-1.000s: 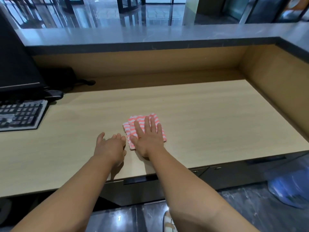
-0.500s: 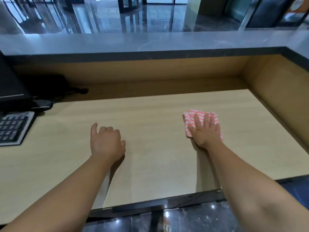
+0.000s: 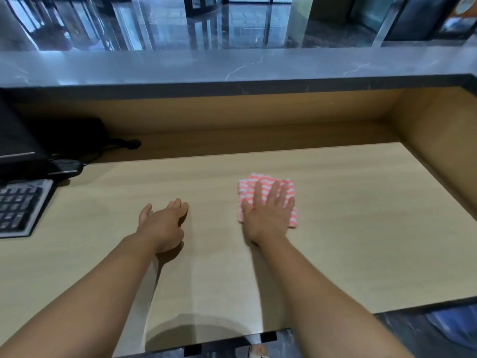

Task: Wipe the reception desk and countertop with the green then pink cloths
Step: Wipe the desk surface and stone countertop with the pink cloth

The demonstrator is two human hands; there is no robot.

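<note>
A folded pink and white striped cloth (image 3: 246, 188) lies on the light wooden reception desk (image 3: 361, 215), right of its middle. My right hand (image 3: 267, 213) lies flat on the cloth with straight fingers and presses it onto the desk. My left hand (image 3: 162, 223) rests on the desk to the left of the cloth, holding nothing, its fingers relaxed and slightly bent. The grey stone countertop (image 3: 232, 68) runs along the back, above the desk. No green cloth is in view.
A black keyboard (image 3: 20, 206) sits at the desk's left edge, with a dark monitor (image 3: 13, 140), a black box (image 3: 74, 135) and cables behind it. A wooden side wall (image 3: 444, 140) closes the desk on the right.
My right hand slid the pink cloth from near my left hand out to the right, then back a little to the left. My left hand stayed on the desk and its fingers uncurled.
</note>
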